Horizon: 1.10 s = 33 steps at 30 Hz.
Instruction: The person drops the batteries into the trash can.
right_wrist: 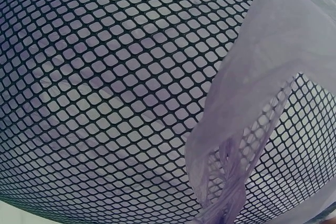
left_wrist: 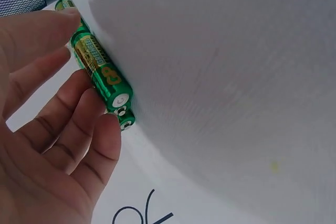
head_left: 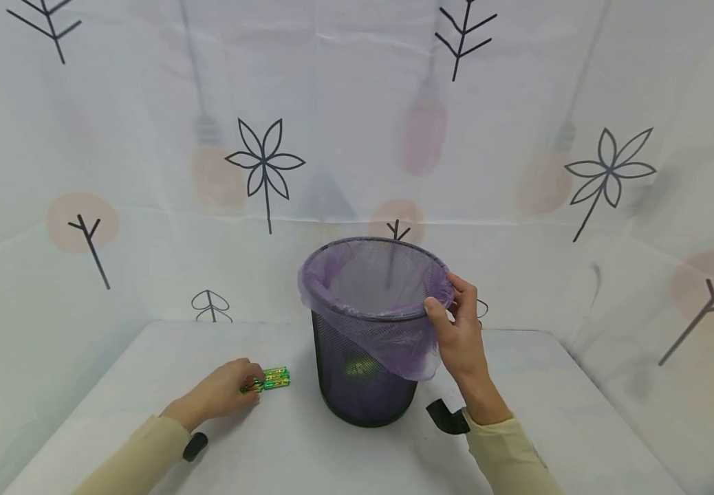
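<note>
A black mesh wastebasket (head_left: 340, 364) stands upright on the white table, with a thin purple bin liner (head_left: 415, 350) folded over its rim. My right hand (head_left: 463, 344) grips the rim and liner on the right side, thumb toward me. Left of the basket, green and gold batteries (head_left: 278, 378) lie end to end and side by side; the fingers hide some. My left hand (head_left: 227, 388) holds them at the near end, and the left wrist view shows its fingers curled along the batteries (left_wrist: 102, 69). The right wrist view shows only mesh (right_wrist: 131, 77) and liner (right_wrist: 262, 66), no hand clearly.
A yellow-green patch (head_left: 360, 366) shows through the basket's mesh, its kind unclear. White cloth walls (head_left: 344, 82) with drawn plants close off the back and sides of the table (head_left: 283, 460). A black strap end (head_left: 448, 416) sticks out by the right wrist.
</note>
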Each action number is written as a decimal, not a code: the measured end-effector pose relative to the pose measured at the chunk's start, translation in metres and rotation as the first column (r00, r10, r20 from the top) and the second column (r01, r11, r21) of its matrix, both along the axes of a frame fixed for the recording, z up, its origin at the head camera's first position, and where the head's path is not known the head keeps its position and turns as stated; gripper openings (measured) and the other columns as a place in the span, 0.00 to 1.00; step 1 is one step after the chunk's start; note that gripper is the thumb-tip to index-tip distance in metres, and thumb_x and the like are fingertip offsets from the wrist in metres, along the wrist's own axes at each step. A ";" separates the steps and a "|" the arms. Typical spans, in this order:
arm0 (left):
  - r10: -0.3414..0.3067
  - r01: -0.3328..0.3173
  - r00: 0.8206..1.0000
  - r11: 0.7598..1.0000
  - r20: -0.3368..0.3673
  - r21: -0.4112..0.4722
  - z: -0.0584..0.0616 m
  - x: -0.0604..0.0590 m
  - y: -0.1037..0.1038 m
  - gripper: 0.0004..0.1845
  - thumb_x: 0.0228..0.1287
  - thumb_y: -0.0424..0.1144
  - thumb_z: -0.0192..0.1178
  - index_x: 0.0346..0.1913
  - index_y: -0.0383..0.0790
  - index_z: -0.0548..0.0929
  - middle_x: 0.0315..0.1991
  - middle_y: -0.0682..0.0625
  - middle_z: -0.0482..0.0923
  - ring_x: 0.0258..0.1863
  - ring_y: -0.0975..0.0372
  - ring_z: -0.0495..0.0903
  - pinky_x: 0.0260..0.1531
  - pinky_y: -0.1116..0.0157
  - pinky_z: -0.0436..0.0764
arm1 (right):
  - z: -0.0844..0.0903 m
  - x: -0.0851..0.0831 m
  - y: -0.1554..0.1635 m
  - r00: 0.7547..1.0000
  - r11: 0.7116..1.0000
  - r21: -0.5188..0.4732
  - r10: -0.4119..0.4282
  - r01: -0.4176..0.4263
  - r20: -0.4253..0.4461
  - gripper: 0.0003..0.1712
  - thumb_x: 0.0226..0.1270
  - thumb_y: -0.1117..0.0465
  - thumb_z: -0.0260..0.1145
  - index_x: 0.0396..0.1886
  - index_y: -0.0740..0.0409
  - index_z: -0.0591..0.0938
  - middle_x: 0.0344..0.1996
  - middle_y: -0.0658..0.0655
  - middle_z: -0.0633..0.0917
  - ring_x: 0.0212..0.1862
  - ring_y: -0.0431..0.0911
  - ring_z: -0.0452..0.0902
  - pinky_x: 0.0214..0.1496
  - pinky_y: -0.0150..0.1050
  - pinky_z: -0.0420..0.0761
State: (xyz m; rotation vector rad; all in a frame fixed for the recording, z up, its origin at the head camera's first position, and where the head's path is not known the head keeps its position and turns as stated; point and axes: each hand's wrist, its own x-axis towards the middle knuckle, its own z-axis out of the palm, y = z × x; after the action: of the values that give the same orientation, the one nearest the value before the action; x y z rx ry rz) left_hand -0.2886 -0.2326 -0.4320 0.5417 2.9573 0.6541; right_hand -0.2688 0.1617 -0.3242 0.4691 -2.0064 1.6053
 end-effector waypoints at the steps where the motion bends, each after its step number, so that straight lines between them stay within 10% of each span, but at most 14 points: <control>1: -0.008 0.008 1.000 1.000 0.000 -0.012 0.000 0.000 -0.001 0.11 0.53 0.35 0.69 0.40 0.46 0.83 0.32 0.57 0.73 0.32 0.64 0.71 0.38 0.60 0.75 | 0.000 0.000 0.000 1.000 1.000 0.000 -0.001 0.001 0.000 0.33 0.70 0.60 0.57 0.71 0.53 0.55 0.60 0.61 0.68 0.56 0.44 0.66 0.53 0.36 0.69; 33: -0.038 0.043 0.994 0.998 0.105 -0.044 0.005 0.025 -0.011 0.19 0.50 0.23 0.62 0.44 0.46 0.83 0.33 0.54 0.73 0.33 0.60 0.71 0.38 0.56 0.75 | -0.001 -0.001 0.000 1.000 1.000 0.002 -0.006 0.006 -0.007 0.33 0.70 0.59 0.57 0.70 0.53 0.56 0.62 0.59 0.67 0.58 0.46 0.66 0.52 0.35 0.69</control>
State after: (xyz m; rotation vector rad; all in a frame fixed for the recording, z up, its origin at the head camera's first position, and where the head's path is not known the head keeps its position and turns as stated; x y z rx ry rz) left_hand -0.2636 -0.2436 -0.4274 0.5450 2.8488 0.5899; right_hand -0.2698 0.1619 -0.3251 0.4679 -2.0031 1.5955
